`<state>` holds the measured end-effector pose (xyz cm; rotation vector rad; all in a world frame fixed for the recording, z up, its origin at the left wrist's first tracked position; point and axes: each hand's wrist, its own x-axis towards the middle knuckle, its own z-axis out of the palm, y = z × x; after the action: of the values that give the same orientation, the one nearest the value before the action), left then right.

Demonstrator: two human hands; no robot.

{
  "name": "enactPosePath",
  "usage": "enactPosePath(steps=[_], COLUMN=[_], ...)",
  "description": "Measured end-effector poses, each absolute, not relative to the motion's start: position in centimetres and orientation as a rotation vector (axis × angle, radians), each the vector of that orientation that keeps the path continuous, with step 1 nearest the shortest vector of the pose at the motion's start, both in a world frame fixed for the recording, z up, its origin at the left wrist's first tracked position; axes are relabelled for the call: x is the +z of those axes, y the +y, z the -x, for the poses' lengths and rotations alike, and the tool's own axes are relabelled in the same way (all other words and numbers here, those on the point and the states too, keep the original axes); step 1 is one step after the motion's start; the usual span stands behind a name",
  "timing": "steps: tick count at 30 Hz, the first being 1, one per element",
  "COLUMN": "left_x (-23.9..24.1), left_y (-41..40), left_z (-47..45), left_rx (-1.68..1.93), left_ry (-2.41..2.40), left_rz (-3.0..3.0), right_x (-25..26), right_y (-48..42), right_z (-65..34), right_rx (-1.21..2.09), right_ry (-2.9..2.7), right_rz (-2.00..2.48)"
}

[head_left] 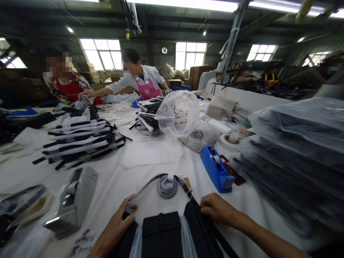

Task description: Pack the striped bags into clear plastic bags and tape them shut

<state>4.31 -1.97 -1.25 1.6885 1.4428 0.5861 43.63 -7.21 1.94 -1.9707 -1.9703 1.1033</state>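
A black bag point(161, 233) lies at the near edge of the white table point(150, 157), partly inside a clear plastic sleeve point(185, 236). My left hand point(116, 225) pinches the sleeve's open edge on the left, thumb on top. My right hand point(217, 209) is closed over the bag's black strap and sleeve edge on the right. A coiled grey strap point(167, 185) rests just beyond the bag's opening.
A blue tape dispenser point(216, 170) stands right of the bag, a grey one point(73, 200) to the left. Bagged dark goods point(295, 157) are stacked at right, black-and-white folded items point(80, 143) at left. Two people work across the table.
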Motion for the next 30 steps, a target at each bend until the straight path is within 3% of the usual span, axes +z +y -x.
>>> enactPosePath(steps=[3,8,15,23,30], left_x=[-2.3,-0.3,2.1,-1.0,0.1], left_y=[-2.9,-2.1,0.8,1.4,1.2], left_z=[-3.8,-4.6,-8.2,-8.3,-7.9], left_rx=[0.507,0.474,0.602,0.669,0.706], left_ry=[1.510,1.599,1.422,1.293,1.292], left_rz=[-1.872,-2.184,-2.270,-2.236,-2.227], right_x=[3.2,5.9,8.1,4.9,4.4], right_y=[-5.5,1.0,14.4,20.1,20.4], right_z=[-43.2,-41.8,-44.9,-50.6,-51.4], right_rx=[0.798,0.617,0.065,0.136,0.140], right_ry=[-2.196,-2.285,-1.918,-1.793,-1.588], right_rz=[2.135,2.024,2.348,2.518,2.473])
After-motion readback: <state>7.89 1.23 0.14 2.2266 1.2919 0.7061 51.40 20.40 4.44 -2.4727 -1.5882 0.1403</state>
